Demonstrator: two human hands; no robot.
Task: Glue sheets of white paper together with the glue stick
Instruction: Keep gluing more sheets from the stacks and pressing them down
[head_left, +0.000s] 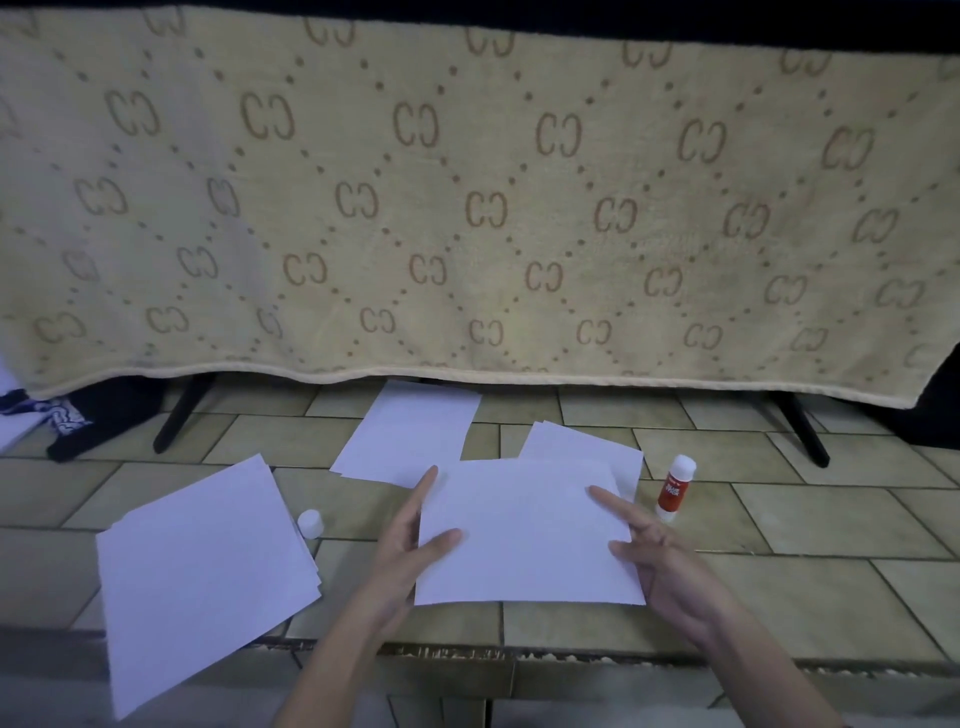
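- Beige towel (467, 208) with a brown monogram print hung across the whole upper frame, its hem ending just above the tiles; two dark legs (182, 410) stood under it at left and right, so room at the back was closed off.
- Tiles (805, 530) in yellow-green covered the lower frame and lay bare at right, the best open room for sliding a sheet; a grated edge ran along the bottom near the person.
- Stack (202, 577) of white sheets lay at lower left, tilted, its corners fanned slightly.
- Sheet (524, 535) in the centre was held between both hands; it looked light, thin and floppy, likely to bend or crease if lifted by one corner, so the two side edges seemed the right places to hold.
- Far sheet (410, 431) lay flat above it, and more paper (576, 441) poked out behind the held sheet's upper right.
- Left hand (410, 540) gripped the sheet's left edge, thumb on top and fingers reaching up along the edge.
- Right hand (660, 566) rested on the right edge, forefinger stretched out flat on the paper; whether the other fingers pinched beneath could not be told.
- Glue stick (675, 488), red and white, stood uncapped just right of the papers, easy to knock over.
- Cap (310, 522), white, sat between the stack and the left hand.
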